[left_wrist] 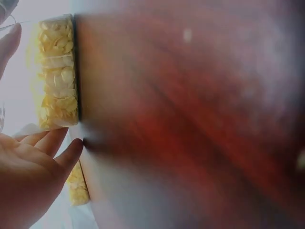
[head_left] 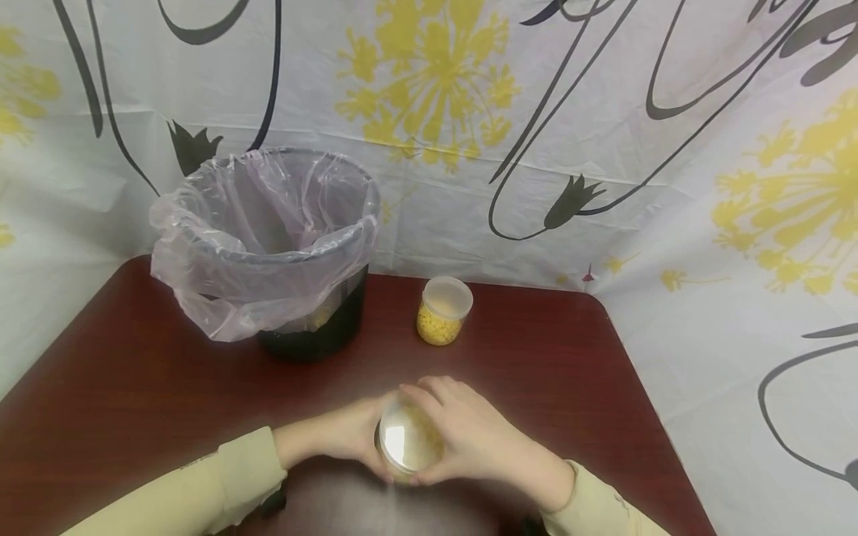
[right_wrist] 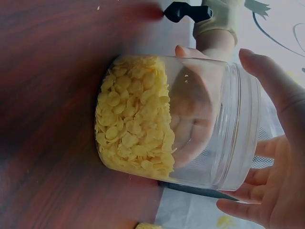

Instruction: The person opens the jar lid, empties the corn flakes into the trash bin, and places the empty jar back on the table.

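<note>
A clear jar (right_wrist: 136, 119) stands on the table, roughly half full of yellow flakes; in the head view its round lid (head_left: 410, 439) faces up with a bright reflection. My left hand (head_left: 355, 432) holds the jar's side, thumb and fingers spread around it. Seen through the plastic in the right wrist view, the left palm lies against the far side. From the right, my right hand (head_left: 476, 432) grips the lid's rim between thumb and fingers. The left wrist view shows the jar's flakes (left_wrist: 57, 76) close up, beside the left fingers.
A smaller jar (head_left: 445, 311) of yellow bits, with a translucent lid, stands farther back. To its left is a black bin (head_left: 315, 342) lined with a pinkish clear bag (head_left: 268, 283). A patterned white sheet (head_left: 429, 208) hangs behind the dark red table (head_left: 536, 350).
</note>
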Motion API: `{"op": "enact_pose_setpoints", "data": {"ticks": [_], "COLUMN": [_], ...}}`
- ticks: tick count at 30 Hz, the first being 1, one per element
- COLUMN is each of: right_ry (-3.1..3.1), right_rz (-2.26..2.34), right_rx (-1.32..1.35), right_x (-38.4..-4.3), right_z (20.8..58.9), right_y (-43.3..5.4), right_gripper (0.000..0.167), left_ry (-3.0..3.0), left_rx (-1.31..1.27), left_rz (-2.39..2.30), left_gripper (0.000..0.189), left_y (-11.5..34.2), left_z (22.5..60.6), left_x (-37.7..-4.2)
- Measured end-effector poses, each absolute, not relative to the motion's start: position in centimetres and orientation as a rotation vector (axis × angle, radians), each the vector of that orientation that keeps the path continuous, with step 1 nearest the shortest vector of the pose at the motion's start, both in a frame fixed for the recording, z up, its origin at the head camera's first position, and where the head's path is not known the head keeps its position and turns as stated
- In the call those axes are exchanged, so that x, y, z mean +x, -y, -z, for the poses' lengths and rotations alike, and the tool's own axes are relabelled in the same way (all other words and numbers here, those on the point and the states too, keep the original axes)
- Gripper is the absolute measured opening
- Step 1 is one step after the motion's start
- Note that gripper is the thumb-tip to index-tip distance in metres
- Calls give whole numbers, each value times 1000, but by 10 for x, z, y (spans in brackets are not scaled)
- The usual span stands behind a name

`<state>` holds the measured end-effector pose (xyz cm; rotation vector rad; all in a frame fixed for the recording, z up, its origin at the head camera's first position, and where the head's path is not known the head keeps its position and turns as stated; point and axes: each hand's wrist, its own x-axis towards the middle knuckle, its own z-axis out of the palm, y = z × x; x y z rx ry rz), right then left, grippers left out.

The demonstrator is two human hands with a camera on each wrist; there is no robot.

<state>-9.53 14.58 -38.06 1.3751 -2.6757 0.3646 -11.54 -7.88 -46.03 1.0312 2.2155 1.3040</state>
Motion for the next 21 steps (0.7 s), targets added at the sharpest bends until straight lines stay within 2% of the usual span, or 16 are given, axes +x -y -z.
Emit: {"op": "enact_pose_setpoints", "data": {"ticks": [12,21], "right_ry": [2637,2565], "right_rz": [-284,-206], "right_rx": [1466,1519], "right_x": [-109,-116], "right_z": [377,379], "right_y": [-140,-140], "right_gripper": [101,99], "left_ry": [-2234,-2243], "left_rx": [1115,1151], "left_rz": [-1216,-1199], "left_gripper": [88,91], "left_y": [79,79], "left_z": [455,460], "left_x": [-132,-143]}}
